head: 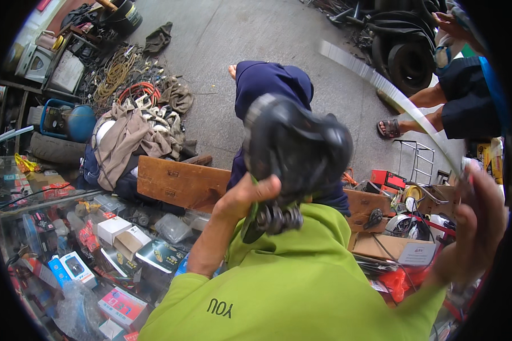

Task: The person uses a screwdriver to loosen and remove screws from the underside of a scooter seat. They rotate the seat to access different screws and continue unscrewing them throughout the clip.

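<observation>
My left hand [247,196] grips a black, glossy, blurred object [298,145] that looks like a bicycle saddle, held in front of my green shirt. Metal coil springs [277,219] show at its lower end, beside the thumb. Out to the right, my right hand [473,226] is raised and blurred. Its fingertips pinch one end of a long, whitish, flexible strip [392,91]. The strip arcs up and left over the floor, its far end free. Its material is unclear.
A wooden bench [183,181] is under me. Small boxes fill a glass display case [89,204] at left. Cables [119,72], cloths and a blue compressor [79,123] lie beyond. Tyres [409,68] and another person's sandalled foot [388,128] are at right, above a cardboard box [375,245].
</observation>
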Available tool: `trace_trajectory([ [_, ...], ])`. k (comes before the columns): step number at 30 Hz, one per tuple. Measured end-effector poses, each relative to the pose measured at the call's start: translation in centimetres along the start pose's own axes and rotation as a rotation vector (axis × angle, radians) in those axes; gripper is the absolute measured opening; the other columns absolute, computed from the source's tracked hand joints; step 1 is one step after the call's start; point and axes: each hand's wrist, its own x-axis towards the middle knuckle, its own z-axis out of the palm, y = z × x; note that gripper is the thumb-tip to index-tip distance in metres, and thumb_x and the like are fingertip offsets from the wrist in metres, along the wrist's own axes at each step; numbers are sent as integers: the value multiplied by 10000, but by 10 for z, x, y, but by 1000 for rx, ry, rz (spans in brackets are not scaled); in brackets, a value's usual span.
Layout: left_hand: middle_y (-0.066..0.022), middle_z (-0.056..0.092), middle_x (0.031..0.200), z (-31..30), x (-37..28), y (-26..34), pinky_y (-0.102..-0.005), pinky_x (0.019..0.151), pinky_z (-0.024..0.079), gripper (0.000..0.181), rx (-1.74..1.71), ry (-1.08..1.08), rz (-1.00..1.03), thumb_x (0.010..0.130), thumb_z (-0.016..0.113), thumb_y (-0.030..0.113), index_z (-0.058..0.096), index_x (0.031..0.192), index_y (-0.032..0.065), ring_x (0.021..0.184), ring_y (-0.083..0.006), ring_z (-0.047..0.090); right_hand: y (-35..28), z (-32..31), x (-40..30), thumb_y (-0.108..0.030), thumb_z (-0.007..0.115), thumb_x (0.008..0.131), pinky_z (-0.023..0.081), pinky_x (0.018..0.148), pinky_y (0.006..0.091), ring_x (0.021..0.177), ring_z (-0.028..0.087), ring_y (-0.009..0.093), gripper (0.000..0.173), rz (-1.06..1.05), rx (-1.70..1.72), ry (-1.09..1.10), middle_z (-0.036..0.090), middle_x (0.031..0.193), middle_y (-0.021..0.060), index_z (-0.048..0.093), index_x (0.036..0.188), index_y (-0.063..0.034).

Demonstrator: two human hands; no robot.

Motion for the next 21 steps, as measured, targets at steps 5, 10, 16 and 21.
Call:
trace_trajectory([
  [5, -155, 554, 1224, -1, 16, -30, -293, 985, 412, 801, 449, -241, -255, 819, 773, 516, 490, 1310, -50, 1146, -205, 509, 17, 90, 28, -124, 811, 751, 512, 781, 398, 863, 659, 271, 336, 66, 764, -117, 670, 952, 136, 635, 1010, -1],
  [10, -93, 574, 1251, 14, 15, -26, -298, 996, 411, 695, 317, -261, -376, 913, 673, 492, 480, 1361, -3, 1160, -147, 512, 8, 163, 35, -227, 755, 858, 507, 751, 360, 870, 666, 269, 277, -198, 1007, -502, 681, 949, 121, 651, 1019, -27],
  [16, -198, 461, 1460, -16, -15, -9, -509, 955, 500, 1125, -564, -451, -450, 766, 436, 876, 237, 1565, 109, 1186, -420, 572, 17, 198, 27, -216, 730, 915, 503, 784, 282, 884, 641, 125, 254, 145, 1284, -476, 713, 972, 54, 647, 1033, -7],
  [21, -373, 439, 1395, 0, 2, 24, -630, 822, 533, 1424, -682, -503, -2, 539, 363, 1038, 76, 1578, 107, 1040, -597, 589, 3, 229, 7, -301, 700, 951, 432, 738, 204, 798, 506, 37, 297, 507, 1336, -53, 611, 849, -34, 630, 1041, -27],
])
